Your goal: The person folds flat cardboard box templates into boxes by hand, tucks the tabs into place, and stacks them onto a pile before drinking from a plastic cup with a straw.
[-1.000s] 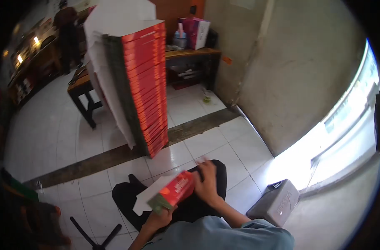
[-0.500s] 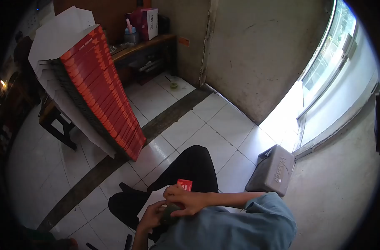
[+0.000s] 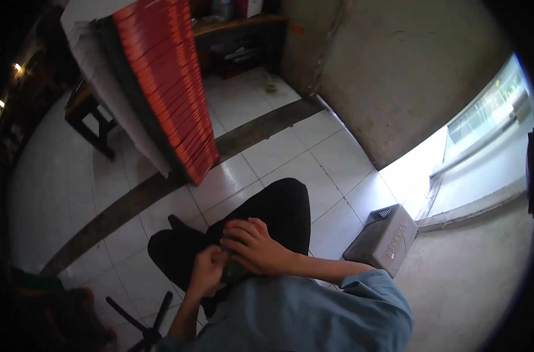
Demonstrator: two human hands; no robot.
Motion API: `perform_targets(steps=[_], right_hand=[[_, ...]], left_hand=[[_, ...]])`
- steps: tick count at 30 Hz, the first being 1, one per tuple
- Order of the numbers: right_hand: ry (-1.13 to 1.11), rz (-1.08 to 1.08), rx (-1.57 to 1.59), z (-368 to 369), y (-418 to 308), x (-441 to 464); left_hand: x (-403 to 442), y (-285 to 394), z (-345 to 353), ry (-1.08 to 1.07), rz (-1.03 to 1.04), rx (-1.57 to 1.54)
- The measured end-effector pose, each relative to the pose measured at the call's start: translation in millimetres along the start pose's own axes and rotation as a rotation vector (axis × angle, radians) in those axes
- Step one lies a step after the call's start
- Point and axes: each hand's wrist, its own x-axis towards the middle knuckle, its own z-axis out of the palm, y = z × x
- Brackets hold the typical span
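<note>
My right hand point(image 3: 249, 246) lies over a small red and green carton point(image 3: 235, 271) at my lap, its fingers curled across the top and hiding most of it. At the carton's left side my left hand point(image 3: 207, 268) holds its edge with bent fingers. Only a dark green face and a bit of red show between the hands. Beyond my knees a tall stack of red, green and white cartons point(image 3: 170, 82) stands on the floor, leaning in view.
A grey box marked WASSER point(image 3: 387, 239) sits on the floor at the right by the wall. Behind the stack are a wooden bench point(image 3: 243, 23) and a small cup point(image 3: 270, 88). Black crossed legs point(image 3: 152, 334) of some item show at the lower left.
The carton was first held out with its white flap showing; now it is close to my body, mostly covered. My right hand has come down over it. The view has shifted.
</note>
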Motion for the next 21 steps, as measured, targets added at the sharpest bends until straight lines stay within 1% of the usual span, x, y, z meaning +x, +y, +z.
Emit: perform_targets(steps=[2,3,4,5,6,7,8,9,10,12,13,14,15,16,18,19,21], right_hand=[[-0.003,-0.005,0.088,12.8,-12.9,-6.1],[-0.037,-0.041,0.143,11.8,-23.1,-5.7],[-0.053,-0.052,0.164,14.9,-26.8,-5.8],[-0.007,-0.070,0.223,17.7,-29.9,-6.4],[0.039,-0.088,0.279,19.5,-32.0,-6.8],[0.020,-0.099,0.299,18.2,-32.7,-6.8],[0.061,-0.114,0.303,14.6,-31.9,-6.5],[0.103,-0.127,0.311,11.9,-30.3,-6.8],[0.084,-0.133,0.341,13.7,-25.7,-8.6],[0.214,-0.185,0.417,20.3,-13.1,-12.3],[0.191,-0.188,0.452,19.3,-10.9,-10.4],[0.327,-0.098,0.372,16.6,-10.8,-7.3],[0.456,-0.006,0.284,12.5,-10.9,-2.2],[0.508,0.020,0.184,2.0,-13.9,9.1],[0.467,0.107,0.259,-2.1,-11.0,13.6],[0.451,0.100,0.277,-4.8,-9.8,13.0],[0.450,-0.022,0.344,-9.9,-8.3,15.4]], left_hand=[[8.7,1.6,-6.2,0.185,-0.016,-0.222],[12.4,12.5,-9.6,0.206,-0.032,-0.228],[14.7,28.4,-11.4,0.257,-0.010,-0.326],[16.7,38.5,-11.5,0.310,0.016,-0.422],[20.6,37.3,-9.8,0.334,0.000,-0.428],[25.3,31.5,-6.5,0.359,0.025,-0.396],[27.9,29.1,-3.7,0.385,0.046,-0.364],[29.2,32.7,-1.1,0.409,0.025,-0.369],[30.6,37.1,1.5,0.393,0.034,-0.434],[31.3,42.3,6.7,0.341,0.043,-0.588],[31.3,43.9,9.1,0.304,0.048,-0.679],[28.6,46.7,9.9,0.337,0.017,-0.686],[25.4,51.9,10.1,0.253,0.008,-0.806],[21.6,57.1,10.5,0.168,0.007,-0.928],[13.6,71.7,8.7,0.188,-0.011,-0.957],[11.1,76.2,7.0,0.173,-0.002,-0.969],[8.2,77.7,4.1,0.190,0.008,-0.991]])
